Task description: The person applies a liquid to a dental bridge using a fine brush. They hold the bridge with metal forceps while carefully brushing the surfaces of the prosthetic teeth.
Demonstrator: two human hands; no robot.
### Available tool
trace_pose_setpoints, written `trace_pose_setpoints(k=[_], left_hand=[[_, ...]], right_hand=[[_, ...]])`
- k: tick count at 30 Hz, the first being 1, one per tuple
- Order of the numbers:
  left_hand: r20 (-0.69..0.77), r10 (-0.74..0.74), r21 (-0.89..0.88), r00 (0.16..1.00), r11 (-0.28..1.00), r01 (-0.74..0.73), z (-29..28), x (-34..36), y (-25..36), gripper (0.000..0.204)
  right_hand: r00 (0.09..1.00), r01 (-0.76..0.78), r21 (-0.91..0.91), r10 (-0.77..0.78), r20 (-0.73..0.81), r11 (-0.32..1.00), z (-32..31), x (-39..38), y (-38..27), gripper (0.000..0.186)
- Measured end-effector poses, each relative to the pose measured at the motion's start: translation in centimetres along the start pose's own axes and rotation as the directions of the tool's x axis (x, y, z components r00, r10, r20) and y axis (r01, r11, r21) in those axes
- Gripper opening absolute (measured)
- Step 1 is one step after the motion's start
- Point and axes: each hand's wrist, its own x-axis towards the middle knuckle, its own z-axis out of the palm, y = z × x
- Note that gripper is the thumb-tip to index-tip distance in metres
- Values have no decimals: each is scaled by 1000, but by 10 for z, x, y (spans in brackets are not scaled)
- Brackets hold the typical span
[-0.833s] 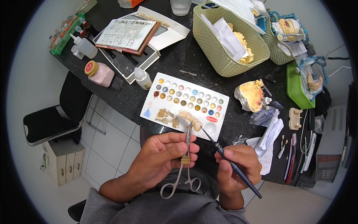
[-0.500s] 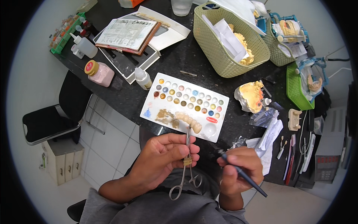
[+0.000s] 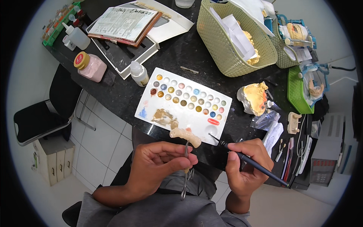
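Note:
My left hand [image 3: 160,162] pinches a metal locking forceps [image 3: 184,189], which is seen nearly edge-on. In its jaws sits a tooth-coloured dental bridge [image 3: 185,137], held just above the front edge of a white paint palette [image 3: 196,121]. Pen-like between the fingers of my right hand [image 3: 247,162] is a dark-handled fine brush [image 3: 261,172]. The brush tip points into the round hollow [image 3: 213,130] at the palette's front right corner; whether it touches cannot be made out. Rows of coloured wells fill the palette's far part, with brown smears toward the near left.
A plaster dental model [image 3: 251,99] stands right of the palette. Behind are woven baskets [image 3: 223,56] and a green basket [image 3: 298,100] with models. Left are a dropper bottle [image 3: 139,73], a pink powder jar [image 3: 90,68] and an open notebook [image 3: 123,24]. Slim tools [image 3: 289,159] lie at right.
The bridge and forceps have turned, and the bridge has come nearer to me, off the palette's middle. My right hand has swung the brush round so its tip reaches the palette's corner hollow.

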Motion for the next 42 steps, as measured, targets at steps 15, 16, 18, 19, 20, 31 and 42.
trace_pose_setpoints(k=[15,16,18,19,20,31,42], left_hand=[[-13,9,22,1000,1000,-9,4,3,4,19],[-17,1,17,1000,1000,-1,4,2,4,19],[-19,-14,10,1000,1000,14,5,3,5,19],[-17,-17,15,1000,1000,17,5,3,6,19],[-17,-21,19,1000,1000,21,6,3,6,19],[-23,-99,-7,995,995,99,6,2,12,22],[-3,-104,-15,995,995,103,6,3,12,23]], right_hand=[[1000,-15,-30,14,-13,999,2,0,-2,10],[1000,-12,-12,12,11,1000,2,-1,-1,9],[984,-121,164,139,-107,979,5,-14,-2,10],[966,-165,255,209,-156,953,6,-21,-3,10],[959,-140,335,212,-188,932,7,-26,-3,14],[974,165,243,-119,-193,956,21,-29,0,15],[986,100,246,-63,-155,964,19,-29,-3,12]])
